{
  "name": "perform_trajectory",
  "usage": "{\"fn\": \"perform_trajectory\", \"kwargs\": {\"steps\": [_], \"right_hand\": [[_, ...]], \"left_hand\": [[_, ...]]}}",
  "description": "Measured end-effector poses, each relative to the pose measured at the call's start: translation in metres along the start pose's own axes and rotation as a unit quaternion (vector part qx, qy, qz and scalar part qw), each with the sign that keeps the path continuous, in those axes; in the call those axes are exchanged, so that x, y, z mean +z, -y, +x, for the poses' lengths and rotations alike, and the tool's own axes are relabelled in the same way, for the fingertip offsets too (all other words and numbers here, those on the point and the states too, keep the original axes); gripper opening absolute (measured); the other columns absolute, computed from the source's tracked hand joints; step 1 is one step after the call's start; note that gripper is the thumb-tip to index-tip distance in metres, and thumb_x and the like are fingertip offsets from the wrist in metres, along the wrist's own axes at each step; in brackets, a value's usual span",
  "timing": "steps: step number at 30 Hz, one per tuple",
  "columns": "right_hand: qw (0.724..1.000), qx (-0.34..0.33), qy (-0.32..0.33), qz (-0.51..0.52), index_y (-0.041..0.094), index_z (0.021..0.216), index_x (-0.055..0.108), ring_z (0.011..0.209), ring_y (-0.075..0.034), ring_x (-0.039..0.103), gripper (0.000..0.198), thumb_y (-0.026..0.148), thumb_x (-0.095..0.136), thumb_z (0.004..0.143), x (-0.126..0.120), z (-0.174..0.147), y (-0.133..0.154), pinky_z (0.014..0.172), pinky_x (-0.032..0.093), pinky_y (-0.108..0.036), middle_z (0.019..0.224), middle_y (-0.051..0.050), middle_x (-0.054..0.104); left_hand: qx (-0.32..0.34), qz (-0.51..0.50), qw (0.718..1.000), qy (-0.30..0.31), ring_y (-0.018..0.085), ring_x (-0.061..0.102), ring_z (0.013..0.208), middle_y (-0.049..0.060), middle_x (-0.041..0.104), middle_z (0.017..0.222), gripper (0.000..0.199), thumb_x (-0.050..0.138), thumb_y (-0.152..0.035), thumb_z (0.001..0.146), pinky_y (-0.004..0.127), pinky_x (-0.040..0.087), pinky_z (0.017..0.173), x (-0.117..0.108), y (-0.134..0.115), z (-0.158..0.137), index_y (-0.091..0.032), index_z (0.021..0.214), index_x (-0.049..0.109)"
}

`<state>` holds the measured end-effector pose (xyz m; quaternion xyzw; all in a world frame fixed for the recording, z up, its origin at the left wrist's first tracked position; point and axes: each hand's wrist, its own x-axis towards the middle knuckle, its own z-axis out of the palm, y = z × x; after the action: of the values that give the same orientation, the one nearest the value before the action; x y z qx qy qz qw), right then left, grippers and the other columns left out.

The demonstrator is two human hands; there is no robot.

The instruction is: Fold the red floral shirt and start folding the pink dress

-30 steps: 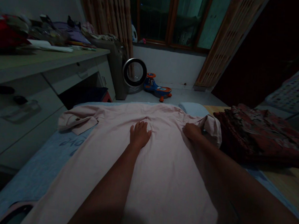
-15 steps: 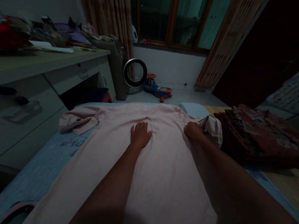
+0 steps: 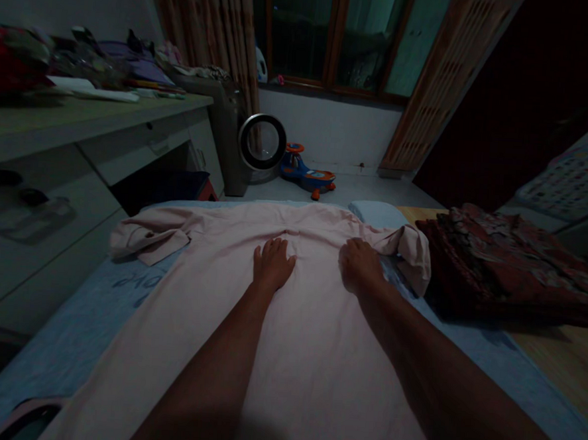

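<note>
A pale pink shirt [image 3: 306,340] lies spread out on the blue bed cover [image 3: 84,313], its two sleeves bunched at the far left and far right. My left hand [image 3: 273,264] rests open on the upper middle of the shirt, fingers spread over the cloth below a small pleat. On the right part of the same cloth lies my right hand [image 3: 361,265], slightly blurred, fingers apart and a little bent. It is just left of the right sleeve [image 3: 414,250]. Neither hand shows cloth gripped between the fingers.
Right of the shirt sits a stack of dark red patterned fabric [image 3: 511,260]. A desk with drawers [image 3: 40,218] runs along the left, beside a washing machine with an open round door [image 3: 262,142]. Beyond the bed stands a blue and orange ride-on toy [image 3: 307,174].
My right hand has let go of the shirt's right edge near the sleeve and moved left onto the cloth. My left hand has stayed in place on the shirt.
</note>
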<state>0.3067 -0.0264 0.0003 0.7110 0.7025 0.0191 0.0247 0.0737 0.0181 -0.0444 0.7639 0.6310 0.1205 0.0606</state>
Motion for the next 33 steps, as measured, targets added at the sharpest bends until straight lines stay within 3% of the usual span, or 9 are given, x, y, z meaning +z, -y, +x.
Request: {"fn": "perform_trajectory", "kwargs": {"steps": [5, 10, 15, 19, 23, 27, 30, 33], "right_hand": [[0.997, -0.038, -0.029, 0.054, 0.015, 0.140, 0.045, 0.142, -0.027, 0.035, 0.049, 0.044, 0.039, 0.100, 0.026, -0.010, -0.006, 0.115, 0.027, -0.041, 0.153, -0.017, 0.041], [0.993, -0.016, -0.084, 0.086, 0.012, 0.134, 0.053, 0.141, -0.029, 0.037, 0.047, 0.040, 0.041, 0.098, 0.033, -0.020, -0.027, 0.114, 0.030, -0.042, 0.148, -0.019, 0.047], [0.988, -0.077, -0.096, 0.093, 0.013, 0.140, 0.050, 0.140, -0.027, 0.039, 0.051, 0.041, 0.037, 0.100, 0.043, -0.050, -0.029, 0.115, 0.031, -0.041, 0.149, -0.017, 0.047], [0.996, -0.010, -0.081, 0.030, 0.013, 0.136, 0.052, 0.139, -0.032, 0.040, 0.050, 0.044, 0.041, 0.099, 0.039, -0.061, -0.029, 0.111, 0.033, -0.046, 0.150, -0.019, 0.045], [0.995, 0.067, -0.073, 0.009, 0.014, 0.129, 0.057, 0.134, -0.036, 0.042, 0.048, 0.048, 0.048, 0.095, 0.024, -0.053, -0.016, 0.108, 0.033, -0.051, 0.144, -0.020, 0.050], [0.995, -0.025, -0.075, 0.062, 0.013, 0.141, 0.048, 0.142, -0.031, 0.035, 0.053, 0.040, 0.048, 0.096, 0.017, -0.033, 0.011, 0.114, 0.029, -0.045, 0.155, -0.019, 0.039], [0.990, -0.094, -0.048, 0.098, 0.015, 0.143, 0.047, 0.142, -0.027, 0.036, 0.052, 0.040, 0.045, 0.098, 0.016, -0.018, 0.025, 0.112, 0.032, -0.040, 0.155, -0.016, 0.040], [0.996, -0.029, -0.029, 0.073, 0.016, 0.125, 0.062, 0.129, -0.028, 0.052, 0.042, 0.043, 0.042, 0.098, 0.013, 0.000, 0.025, 0.105, 0.040, -0.040, 0.140, -0.016, 0.057]], "left_hand": [[-0.036, 0.006, 0.999, 0.024, 0.031, 0.021, 0.150, 0.008, 0.031, 0.162, 0.061, 0.035, -0.052, 0.095, 0.063, 0.016, 0.119, 0.000, -0.001, 0.001, -0.027, 0.150, 0.039], [-0.085, 0.015, 0.996, 0.036, 0.038, 0.012, 0.152, 0.006, 0.025, 0.165, 0.067, 0.033, -0.060, 0.093, 0.065, 0.012, 0.118, -0.001, -0.002, 0.001, -0.030, 0.152, 0.036], [-0.111, 0.003, 0.992, 0.056, 0.041, 0.009, 0.152, 0.007, 0.019, 0.166, 0.068, 0.032, -0.063, 0.092, 0.067, 0.010, 0.117, -0.003, -0.002, 0.003, -0.031, 0.153, 0.034], [-0.116, -0.003, 0.992, 0.059, 0.040, 0.009, 0.152, 0.005, 0.019, 0.166, 0.067, 0.029, -0.060, 0.094, 0.066, 0.009, 0.118, -0.005, 0.000, 0.003, -0.031, 0.154, 0.034], [-0.112, -0.004, 0.992, 0.053, 0.040, 0.010, 0.151, 0.005, 0.020, 0.166, 0.065, 0.027, -0.058, 0.096, 0.066, 0.010, 0.118, -0.006, 0.000, 0.002, -0.029, 0.154, 0.033], [-0.104, 0.000, 0.994, 0.039, 0.041, 0.012, 0.151, 0.007, 0.023, 0.165, 0.065, 0.028, -0.057, 0.096, 0.066, 0.013, 0.117, -0.005, 0.000, 0.001, -0.028, 0.153, 0.036], [-0.096, 0.004, 0.995, 0.019, 0.041, 0.015, 0.150, 0.008, 0.027, 0.164, 0.063, 0.030, -0.057, 0.096, 0.066, 0.016, 0.117, -0.002, 0.002, 0.000, -0.029, 0.151, 0.039], [-0.082, 0.011, 0.997, -0.001, 0.041, 0.020, 0.149, 0.009, 0.032, 0.162, 0.061, 0.032, -0.055, 0.096, 0.066, 0.019, 0.116, -0.001, 0.004, 0.001, -0.028, 0.149, 0.043]]}}
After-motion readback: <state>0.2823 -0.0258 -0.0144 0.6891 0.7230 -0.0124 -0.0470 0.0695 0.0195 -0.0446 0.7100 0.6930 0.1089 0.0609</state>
